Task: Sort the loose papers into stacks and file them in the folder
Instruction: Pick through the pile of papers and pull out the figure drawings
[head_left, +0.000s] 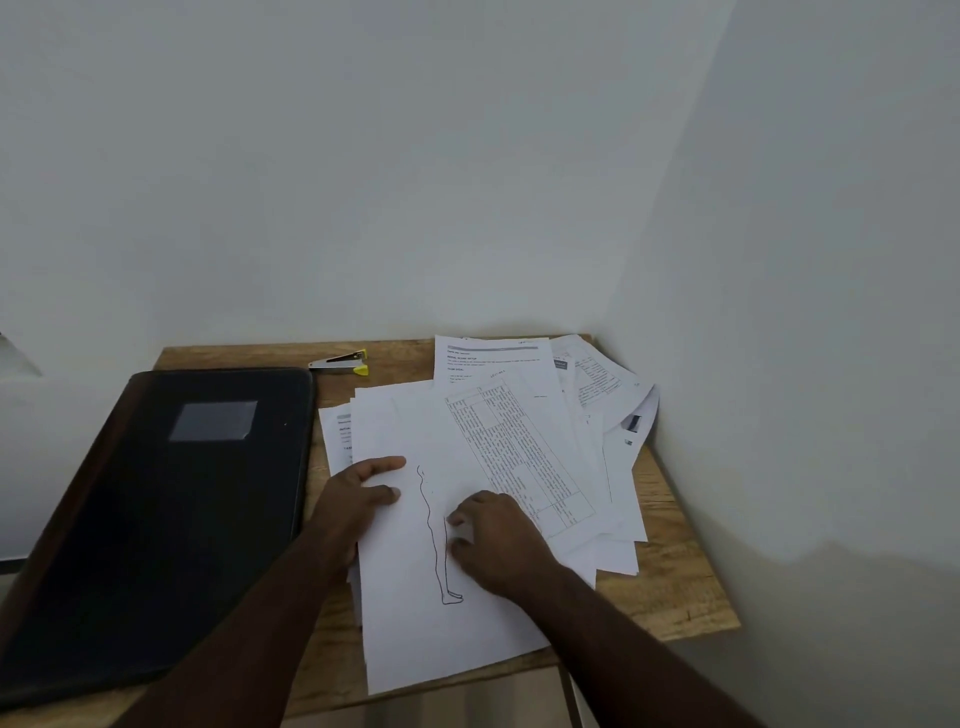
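Note:
Loose white papers (524, 447) lie fanned over the right half of a small wooden table (670, 587). The nearest sheet (415, 623) carries a line drawing of a leg. My left hand (358, 499) rests on that sheet's left edge, fingers stretched over the paper. To its right my right hand (493, 540) presses flat on the same sheet, fingers slightly bent. A sheet with a printed table (514, 447) lies tilted just behind my right hand. The black folder (156, 519) lies closed on the left side of the table, with a grey label (213, 421) on its cover.
A small stapler (340, 361) with yellow tips sits at the back of the table, between the folder and the papers. White walls close in behind and on the right. The nearest sheet overhangs the table's front edge.

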